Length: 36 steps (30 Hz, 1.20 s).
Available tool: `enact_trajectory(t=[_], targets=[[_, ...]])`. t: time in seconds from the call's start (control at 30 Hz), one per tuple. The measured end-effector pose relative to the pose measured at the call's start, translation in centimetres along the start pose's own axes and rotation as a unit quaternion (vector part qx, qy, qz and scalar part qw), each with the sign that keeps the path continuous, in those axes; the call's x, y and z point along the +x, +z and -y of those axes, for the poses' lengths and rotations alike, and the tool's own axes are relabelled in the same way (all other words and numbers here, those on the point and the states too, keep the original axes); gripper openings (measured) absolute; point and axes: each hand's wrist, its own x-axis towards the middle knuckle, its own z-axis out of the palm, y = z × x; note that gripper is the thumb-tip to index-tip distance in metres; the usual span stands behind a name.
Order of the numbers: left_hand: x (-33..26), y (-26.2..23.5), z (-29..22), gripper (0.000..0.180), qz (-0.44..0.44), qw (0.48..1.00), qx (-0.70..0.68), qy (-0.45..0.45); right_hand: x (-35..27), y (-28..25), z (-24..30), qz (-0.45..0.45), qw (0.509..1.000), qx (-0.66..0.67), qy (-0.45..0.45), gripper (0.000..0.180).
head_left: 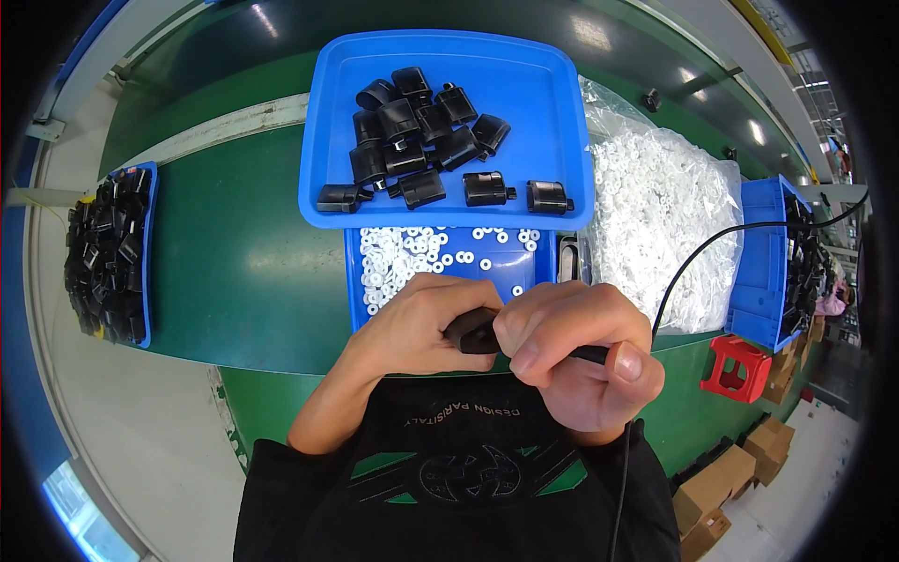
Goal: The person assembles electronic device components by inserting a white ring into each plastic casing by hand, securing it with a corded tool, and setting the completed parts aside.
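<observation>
Just in front of my chest, both hands work close together. My left hand [421, 323] is closed round a black plastic part [473, 332], whose end shows between the two hands. Fingers curled and thumb bent, my right hand [581, 351] grips a dark rod-shaped piece [592, 354]. Most of that piece is hidden by the fingers, so I cannot tell whether it joins the black part. Beyond my hands, a shallow blue tray [543, 89] carries several similar black parts [407, 159]. Under its near edge, a second blue tray [506, 262] has many white ring washers [398, 258].
Right of the trays lies a clear plastic bag [660, 225] full of small white pieces. A blue crate [757, 267] of black parts stands beyond it, near a red stool [736, 368]. A black cable [721, 232] hangs past my right hand. Another bin of black parts [108, 253] is far left.
</observation>
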Motion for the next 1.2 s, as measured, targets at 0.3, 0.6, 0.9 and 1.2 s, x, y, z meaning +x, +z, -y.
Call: enact_trajectory(t=[0.3, 0.6, 0.9, 1.2], targets=[[-0.2, 0.1, -0.3, 0.036, -0.006, 0.999, 0.045, -0.011, 0.1, -1.4, -1.3, 0.044, 0.998, 0.031, -0.024, 0.061], [0.0, 0.6, -0.5, 0.034, -0.018, 0.999, 0.051, -0.006, 0.1, -0.9, -2.1, 0.058, 0.994, -0.007, -0.089, 0.059], [-1.1, 0.1, 0.5, 0.025, -0.046, 0.998, 0.014, -0.035, 0.8, -1.0, -0.6, 0.018, 0.995, 0.090, -0.027, 0.054], [-1.2, -0.9, -1.0, 0.031, -0.034, 0.999, 0.024, -0.012, 2.3, 2.0, 1.3, -0.007, 0.981, 0.158, -0.113, 0.042]])
